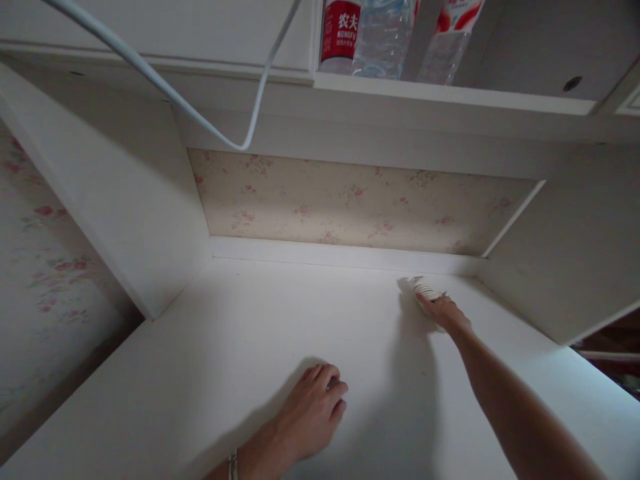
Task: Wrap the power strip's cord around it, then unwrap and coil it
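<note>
My right hand is stretched out toward the back right of a white desktop. Its fingers close on a pale striped cloth, which lies pressed against the surface close to the rear edge. Part of the cloth is hidden under the hand. Nearer to me, my left hand rests on the desktop with its fingers curled in, and nothing shows in them. A bracelet circles the left wrist.
Overhead, a shelf holds several plastic bottles, one with a red label. A white cable hangs in front. Side panels stand at left and right. Floral wallpaper shows behind the white back strip.
</note>
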Demonstrator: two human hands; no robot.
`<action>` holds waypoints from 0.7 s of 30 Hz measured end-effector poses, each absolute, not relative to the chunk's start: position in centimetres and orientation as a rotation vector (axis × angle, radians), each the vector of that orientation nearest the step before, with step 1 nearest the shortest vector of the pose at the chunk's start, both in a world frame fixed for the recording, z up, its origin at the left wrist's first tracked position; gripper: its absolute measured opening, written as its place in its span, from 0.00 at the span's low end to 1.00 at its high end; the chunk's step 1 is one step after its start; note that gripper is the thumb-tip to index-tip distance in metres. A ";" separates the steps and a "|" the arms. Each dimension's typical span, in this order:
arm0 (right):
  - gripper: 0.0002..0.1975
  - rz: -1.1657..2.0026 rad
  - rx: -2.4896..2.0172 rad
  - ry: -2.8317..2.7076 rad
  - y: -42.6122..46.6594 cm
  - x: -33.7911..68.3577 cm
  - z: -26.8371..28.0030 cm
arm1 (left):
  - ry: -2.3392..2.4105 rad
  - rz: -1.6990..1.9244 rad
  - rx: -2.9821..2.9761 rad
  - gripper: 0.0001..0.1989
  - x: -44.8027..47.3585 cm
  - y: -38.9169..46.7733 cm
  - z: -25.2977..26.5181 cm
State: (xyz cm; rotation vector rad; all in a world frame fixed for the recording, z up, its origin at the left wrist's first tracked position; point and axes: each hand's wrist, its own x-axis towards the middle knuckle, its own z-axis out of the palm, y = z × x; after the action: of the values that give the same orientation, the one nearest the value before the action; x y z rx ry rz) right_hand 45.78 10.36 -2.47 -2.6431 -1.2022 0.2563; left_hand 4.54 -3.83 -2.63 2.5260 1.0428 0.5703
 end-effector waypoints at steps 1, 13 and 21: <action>0.47 0.245 -2.653 -1.203 10.4 45.6 -2.2 | 1.046 0.569 2.527 0.07 4.5 -3.8 -2.7; 0.44 0.108 -2.705 -1.285 10.0 43.7 -0.1 | 1.028 0.577 2.534 0.05 4.2 -3.8 -3.0; 0.36 -0.053 -2.673 -1.396 9.8 43.6 -0.2 | 1.023 0.573 2.533 0.06 4.0 -3.7 -3.5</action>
State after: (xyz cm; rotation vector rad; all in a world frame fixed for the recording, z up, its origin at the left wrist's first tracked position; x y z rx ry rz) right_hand 43.58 9.81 -0.22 -2.6731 -1.3960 -0.0533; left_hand 4.00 -3.70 -3.46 2.5332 1.0229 0.5729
